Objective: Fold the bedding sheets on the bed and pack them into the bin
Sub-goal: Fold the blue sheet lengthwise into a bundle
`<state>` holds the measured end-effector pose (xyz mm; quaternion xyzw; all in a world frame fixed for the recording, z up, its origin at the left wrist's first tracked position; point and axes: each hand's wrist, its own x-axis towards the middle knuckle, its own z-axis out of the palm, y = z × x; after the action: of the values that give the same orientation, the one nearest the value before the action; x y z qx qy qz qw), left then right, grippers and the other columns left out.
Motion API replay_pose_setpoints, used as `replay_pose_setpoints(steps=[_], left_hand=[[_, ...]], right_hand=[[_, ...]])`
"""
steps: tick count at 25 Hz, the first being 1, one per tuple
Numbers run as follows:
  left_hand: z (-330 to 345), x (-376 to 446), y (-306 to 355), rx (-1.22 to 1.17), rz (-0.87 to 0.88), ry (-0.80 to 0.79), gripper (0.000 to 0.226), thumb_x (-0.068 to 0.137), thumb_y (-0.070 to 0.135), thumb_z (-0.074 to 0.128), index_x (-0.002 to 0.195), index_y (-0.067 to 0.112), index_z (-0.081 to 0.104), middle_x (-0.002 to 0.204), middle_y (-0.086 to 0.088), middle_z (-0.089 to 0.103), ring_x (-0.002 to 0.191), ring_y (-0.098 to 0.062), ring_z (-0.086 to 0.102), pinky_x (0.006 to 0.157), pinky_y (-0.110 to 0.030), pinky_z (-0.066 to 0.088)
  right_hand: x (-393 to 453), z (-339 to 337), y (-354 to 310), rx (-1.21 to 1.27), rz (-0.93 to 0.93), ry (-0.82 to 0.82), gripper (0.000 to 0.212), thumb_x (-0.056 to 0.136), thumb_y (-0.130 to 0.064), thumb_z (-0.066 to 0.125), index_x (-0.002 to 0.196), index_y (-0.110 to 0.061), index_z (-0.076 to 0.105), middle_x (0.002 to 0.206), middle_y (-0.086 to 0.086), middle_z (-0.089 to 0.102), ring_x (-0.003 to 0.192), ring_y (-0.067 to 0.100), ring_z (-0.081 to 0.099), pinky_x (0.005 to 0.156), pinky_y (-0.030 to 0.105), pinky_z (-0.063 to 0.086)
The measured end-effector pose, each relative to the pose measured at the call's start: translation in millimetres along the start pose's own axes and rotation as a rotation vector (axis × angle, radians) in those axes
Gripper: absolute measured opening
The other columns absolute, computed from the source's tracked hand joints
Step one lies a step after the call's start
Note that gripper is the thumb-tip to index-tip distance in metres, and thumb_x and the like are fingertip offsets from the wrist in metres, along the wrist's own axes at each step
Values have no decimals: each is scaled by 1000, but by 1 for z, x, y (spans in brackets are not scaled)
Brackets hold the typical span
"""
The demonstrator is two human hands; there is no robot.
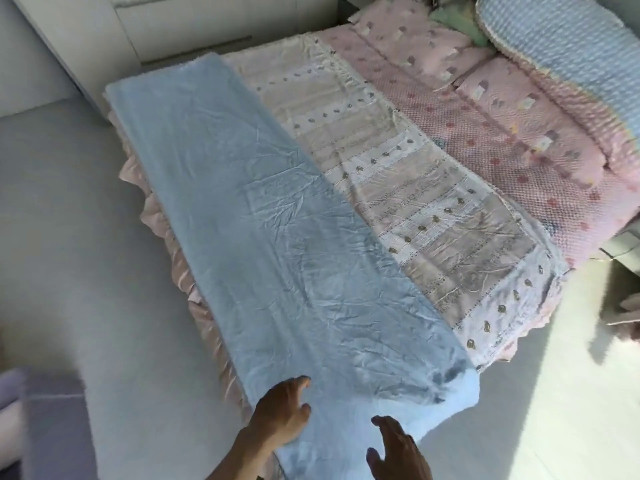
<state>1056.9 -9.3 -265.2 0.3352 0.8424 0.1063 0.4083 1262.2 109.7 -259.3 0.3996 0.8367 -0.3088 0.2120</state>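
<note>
At the foot of the bed, my left hand (282,412) and right hand (398,452) lie flat, fingers spread, on the blue sheet (277,237), a long strip. More folds remain; patterned sheet (415,209) untouched, bin unseen.

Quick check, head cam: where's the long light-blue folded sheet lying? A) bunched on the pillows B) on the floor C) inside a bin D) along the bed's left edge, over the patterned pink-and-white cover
D: the long light-blue folded sheet stretches along the bed's left side on top of the patterned pink-and-white cover, with the left hand and right hand at its near end.
</note>
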Motion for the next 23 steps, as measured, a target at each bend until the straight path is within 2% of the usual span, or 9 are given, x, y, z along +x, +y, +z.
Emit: replay_pose_setpoints(steps=[4,8,11,14,15,17,19,20,23], left_hand=[[18,33,21,-146,-102,201,47,98,35,48,144,33,39,141,6,53,121,-13,56,102,-29,44],[107,88,10,36,-205,435,63,95,35,48,153,32,24,159,1,25,142,-21,33,105,-39,42],[222,89,-7,128,-361,457,59,95,50,32,150,32,31,159,-8,28,143,-29,32,98,-59,38],[293,69,-5,185,-452,485,55,99,49,16,150,32,29,159,-11,28,145,-28,28,97,-63,35],[297,60,1,206,-457,451,56,98,49,20,150,32,28,158,-12,29,144,-30,28,93,-63,39],[282,48,11,151,-427,371,62,91,46,40,150,30,30,155,-17,33,139,-38,36,81,-59,50],[265,46,17,112,-442,334,77,74,35,71,144,27,40,145,-22,45,122,-45,52,63,-50,56],[256,47,18,97,-459,337,79,66,30,80,138,26,48,137,-21,52,111,-44,59,56,-46,56],[245,55,19,53,-444,451,70,66,25,83,130,25,54,126,-17,53,97,-37,58,56,-44,57]], right_hand=[[85,-21,-3,-136,-205,81,69,96,-38,46,155,-37,11,165,-8,4,144,21,28,109,37,35],[176,29,65,-337,-393,247,83,76,-35,68,152,-28,34,162,8,24,141,36,39,100,53,44],[170,83,173,-425,-284,118,79,79,-53,53,152,-33,31,162,3,25,144,29,35,103,55,36],[150,94,223,-475,-277,0,112,45,-32,78,150,-31,39,158,4,34,141,32,39,92,50,47],[148,88,225,-480,-299,-14,112,41,-25,79,148,-30,43,157,5,37,138,35,43,85,48,52],[157,58,212,-455,-357,-40,90,54,-21,76,140,-27,52,149,3,45,124,37,54,78,47,54],[172,25,205,-408,-337,33,56,78,-23,64,132,-27,53,139,-1,49,115,30,56,85,45,50],[183,6,203,-353,-285,66,50,84,-24,61,132,-26,51,137,0,49,115,30,54,89,44,48],[223,-39,223,-189,-59,200,63,83,-24,66,141,-23,42,143,7,40,119,39,47,93,49,45]])
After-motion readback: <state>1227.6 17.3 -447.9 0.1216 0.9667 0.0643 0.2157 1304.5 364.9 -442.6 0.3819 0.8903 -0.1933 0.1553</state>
